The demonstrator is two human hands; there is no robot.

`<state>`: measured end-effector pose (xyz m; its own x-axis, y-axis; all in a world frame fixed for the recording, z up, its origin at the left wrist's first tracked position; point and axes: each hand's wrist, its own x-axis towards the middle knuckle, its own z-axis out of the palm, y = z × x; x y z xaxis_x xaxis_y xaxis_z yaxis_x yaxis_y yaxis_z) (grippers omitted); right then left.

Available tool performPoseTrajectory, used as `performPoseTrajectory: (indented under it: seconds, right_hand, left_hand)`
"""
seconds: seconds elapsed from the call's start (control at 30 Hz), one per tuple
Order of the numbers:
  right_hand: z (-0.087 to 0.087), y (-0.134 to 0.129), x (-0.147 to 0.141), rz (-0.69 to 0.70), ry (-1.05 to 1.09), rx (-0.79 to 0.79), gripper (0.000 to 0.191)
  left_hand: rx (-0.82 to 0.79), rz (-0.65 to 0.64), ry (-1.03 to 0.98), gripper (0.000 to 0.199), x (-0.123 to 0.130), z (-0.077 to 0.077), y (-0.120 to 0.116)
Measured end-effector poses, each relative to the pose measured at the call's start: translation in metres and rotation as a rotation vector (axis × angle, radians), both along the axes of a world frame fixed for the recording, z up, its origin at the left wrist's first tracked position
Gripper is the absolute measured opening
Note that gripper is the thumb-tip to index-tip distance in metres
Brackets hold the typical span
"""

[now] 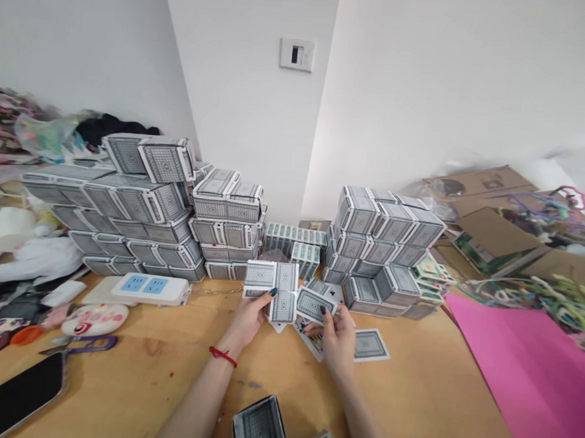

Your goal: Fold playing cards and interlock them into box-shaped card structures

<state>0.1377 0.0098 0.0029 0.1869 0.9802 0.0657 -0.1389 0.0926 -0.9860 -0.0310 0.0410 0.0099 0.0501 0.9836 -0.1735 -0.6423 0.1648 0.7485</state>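
Observation:
My left hand [252, 319], with a red string bracelet on its wrist, grips a small block folded from playing cards [272, 280], grey patterned backs outward. Close to the block's right side, my right hand [337, 337] pinches a single playing card [315, 305] with its grey back toward me. Beneath and behind that card lie loose cards, one of them a face card [312, 339] partly under my right hand. Another playing card [371, 345] rests back up on the table just right of it. Two open-topped card boxes [260, 428] stand at the near edge, between my forearms.
Stacked card blocks rise at left [159, 201] and right [391, 222], with green-and-white card packs [296, 234] between them. At left are a white power strip [152, 288], scissors [84, 345] and a phone [16, 397]. Pink paper [520, 385] and cardboard boxes [500, 232] lie right.

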Motion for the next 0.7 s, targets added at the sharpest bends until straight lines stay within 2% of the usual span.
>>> performPoseTrajectory:
  seconds: [0.27, 0.43, 0.7]
  right_hand:
    - [-0.003, 0.001, 0.002, 0.065, -0.037, -0.061, 0.030]
    - [-0.010, 0.003, 0.006, 0.074, -0.090, -0.085, 0.033]
    - [-0.011, 0.006, 0.011, 0.091, -0.148, -0.115, 0.037]
  left_hand:
    - [-0.026, 0.019, -0.015, 0.046, -0.001, 0.003, -0.001]
    - [-0.038, 0.030, -0.005, 0.043, -0.002, 0.002, 0.000]
    - [-0.044, 0.014, -0.001, 0.041, -0.002, 0.005, -0.001]
